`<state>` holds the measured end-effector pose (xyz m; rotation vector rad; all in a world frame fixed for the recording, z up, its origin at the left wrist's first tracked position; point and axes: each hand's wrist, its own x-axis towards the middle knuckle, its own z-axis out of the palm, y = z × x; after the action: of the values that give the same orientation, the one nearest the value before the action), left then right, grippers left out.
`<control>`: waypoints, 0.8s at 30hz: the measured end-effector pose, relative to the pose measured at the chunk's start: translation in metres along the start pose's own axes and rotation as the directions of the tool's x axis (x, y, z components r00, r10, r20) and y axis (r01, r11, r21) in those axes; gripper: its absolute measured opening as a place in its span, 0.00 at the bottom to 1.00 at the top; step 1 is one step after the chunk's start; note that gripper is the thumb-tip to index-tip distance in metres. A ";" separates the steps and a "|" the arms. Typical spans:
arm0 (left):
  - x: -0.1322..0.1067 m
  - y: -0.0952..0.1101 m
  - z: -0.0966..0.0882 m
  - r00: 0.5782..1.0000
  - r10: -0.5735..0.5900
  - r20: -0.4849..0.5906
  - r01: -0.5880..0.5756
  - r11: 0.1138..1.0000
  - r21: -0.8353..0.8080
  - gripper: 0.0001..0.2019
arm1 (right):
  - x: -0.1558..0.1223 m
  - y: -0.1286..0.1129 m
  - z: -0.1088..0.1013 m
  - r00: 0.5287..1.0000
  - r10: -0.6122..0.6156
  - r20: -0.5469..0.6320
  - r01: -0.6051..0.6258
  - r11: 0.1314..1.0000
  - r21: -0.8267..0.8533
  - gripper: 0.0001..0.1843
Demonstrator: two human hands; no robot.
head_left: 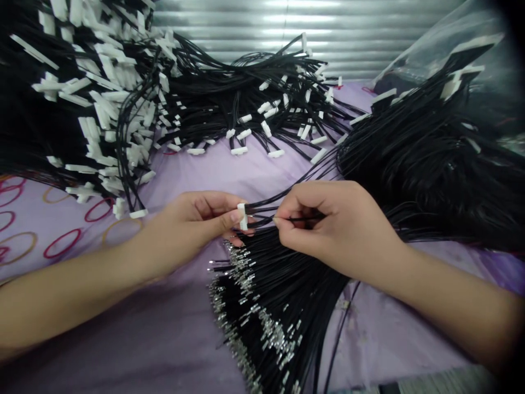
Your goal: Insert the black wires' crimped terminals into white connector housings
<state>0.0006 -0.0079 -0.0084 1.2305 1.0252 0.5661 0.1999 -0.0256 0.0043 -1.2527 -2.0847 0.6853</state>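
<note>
Between the thumb and fingers of my left hand [205,219] is a small white connector housing [243,217], held upright. Several black wires [264,207] run from its right side toward the back right. My right hand [328,219] pinches a thin black wire [305,219] just right of the housing; its tip is hidden at the fingertips. Below both hands a thick fan of loose black wires [295,284] lies on the cloth, with shiny metal crimp terminals [274,328] at the ends.
Purple cloth [172,328] covers the table. A large heap of wire harnesses with white connectors [110,98] rises at the left, another bundle [246,93] lies at the back. More black cables [443,164] sit right, beside clear plastic [430,44]. Rubber bands [62,243] lie at left.
</note>
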 end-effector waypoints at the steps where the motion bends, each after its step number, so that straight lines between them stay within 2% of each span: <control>1: 0.000 0.000 0.000 1.000 0.002 -0.002 -0.002 1.000 0.012 0.07 | -0.001 0.000 0.000 1.000 -0.005 0.002 0.005 1.000 -0.004 0.04; 9: 0.001 0.002 0.000 1.000 -0.006 -0.006 0.006 1.000 0.030 0.08 | -0.003 -0.002 0.000 0.997 -0.070 -0.012 0.070 0.998 0.004 0.04; 17: 0.000 0.002 0.000 0.999 -0.025 -0.026 0.027 0.995 0.095 0.10 | -0.005 -0.005 0.001 0.999 -0.034 -0.028 0.034 0.999 -0.011 0.04; 24: -0.001 0.002 -0.001 1.000 -0.014 0.022 0.013 0.998 0.064 0.10 | -0.003 -0.001 0.001 1.000 -0.003 -0.031 0.002 0.999 -0.034 0.06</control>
<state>-0.0006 -0.0072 -0.0060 1.2829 1.0389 0.5111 0.1994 -0.0291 0.0034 -1.2710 -2.0807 0.6280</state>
